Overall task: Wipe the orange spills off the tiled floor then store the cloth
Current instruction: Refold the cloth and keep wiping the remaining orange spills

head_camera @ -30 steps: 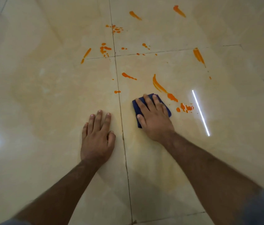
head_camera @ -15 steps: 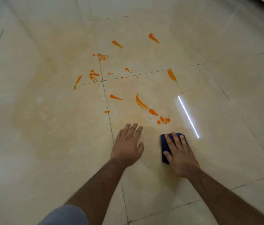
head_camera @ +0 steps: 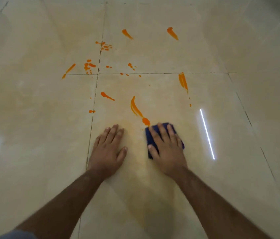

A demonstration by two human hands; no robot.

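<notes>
We press our right hand [head_camera: 167,149] flat, fingers spread, on the blue cloth [head_camera: 150,140] to scrub the nearest orange streak [head_camera: 136,109] — our left hand [head_camera: 109,149] lies spread on the tiled floor [head_camera: 32,118] for support.

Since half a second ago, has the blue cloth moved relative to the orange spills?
Yes. The cloth under the right hand has slid forward: it lay short of the small orange drops, and now covers them, its front edge touching the blob at the curved streak's end.

no readable text, labels, numbers or signs anywhere
</notes>
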